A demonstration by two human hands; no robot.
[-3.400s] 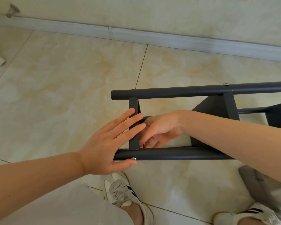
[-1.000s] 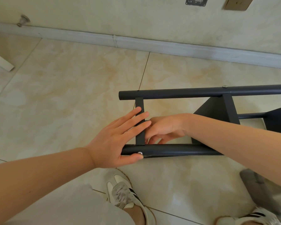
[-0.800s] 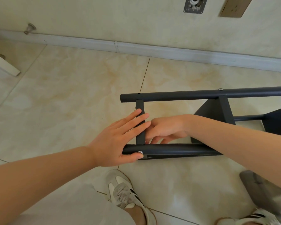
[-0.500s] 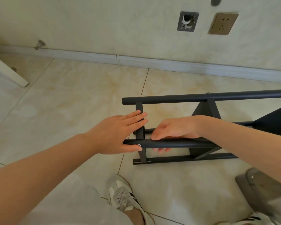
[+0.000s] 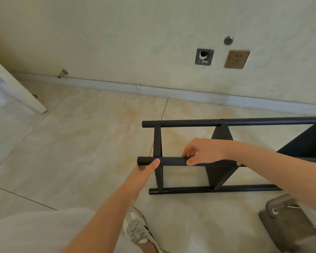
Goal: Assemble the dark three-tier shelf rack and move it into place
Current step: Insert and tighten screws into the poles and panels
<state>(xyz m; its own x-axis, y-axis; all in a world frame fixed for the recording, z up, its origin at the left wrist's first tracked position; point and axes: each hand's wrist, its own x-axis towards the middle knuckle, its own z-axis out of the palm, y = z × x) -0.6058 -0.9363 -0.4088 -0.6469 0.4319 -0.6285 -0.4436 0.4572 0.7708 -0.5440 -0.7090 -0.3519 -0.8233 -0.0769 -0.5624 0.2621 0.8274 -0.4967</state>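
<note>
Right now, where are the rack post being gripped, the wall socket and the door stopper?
rack post (image 5: 171, 161), head view, bare stretch of the tube.
wall socket (image 5: 236, 59), head view, middle of its faceplate.
door stopper (image 5: 63, 72), head view, its round head.

Dark metal tube shelf rack (image 5: 226, 123): right end cut off by frame edge. Left grip (image 5: 144, 172): fingers mostly hidden behind near tube. Grey blurred object (image 5: 288, 229), lower right: identity unclear.
</note>
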